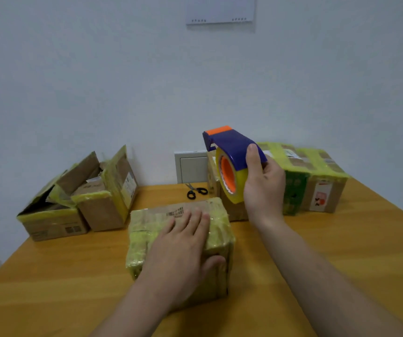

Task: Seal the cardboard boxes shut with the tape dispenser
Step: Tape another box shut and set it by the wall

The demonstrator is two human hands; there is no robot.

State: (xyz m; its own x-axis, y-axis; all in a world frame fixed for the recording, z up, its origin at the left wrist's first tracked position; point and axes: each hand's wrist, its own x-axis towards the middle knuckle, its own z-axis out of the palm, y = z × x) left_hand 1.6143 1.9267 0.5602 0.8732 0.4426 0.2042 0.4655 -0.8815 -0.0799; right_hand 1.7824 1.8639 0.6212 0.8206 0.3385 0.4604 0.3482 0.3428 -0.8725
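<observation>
A closed cardboard box [147, 229] wrapped in yellowish tape lies in the middle of the wooden table. My left hand [181, 251] rests flat on its top, fingers straight, thumb over the right side. My right hand [263, 186] grips a blue and orange tape dispenser [229, 161] holding a yellowish roll, raised in the air behind and to the right of the box.
Two open boxes [79, 200] with raised flaps stand at the back left. Taped boxes [317, 181] are stacked at the back right. Black-handled scissors [195, 190] lie by the wall behind the middle box. The table [50, 276] ends at the wall.
</observation>
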